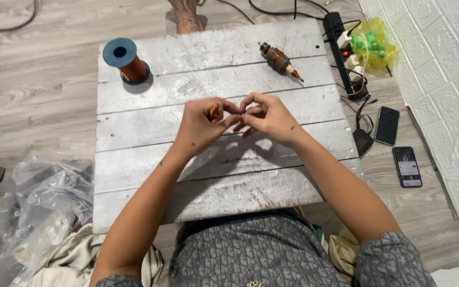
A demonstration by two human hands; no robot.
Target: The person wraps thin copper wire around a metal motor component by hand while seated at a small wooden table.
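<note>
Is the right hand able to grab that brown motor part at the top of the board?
Probably yes. The right hand is busy at mid-board beside the left hand, but only bare board lies between it and the motor part, with nothing in the way.

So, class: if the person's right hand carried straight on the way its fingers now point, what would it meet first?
The right hand points toward the person's left, so it would meet the left hand first: their fingertips already look to be touching. In its grip the left hand holds a small copper-coloured part.
</note>
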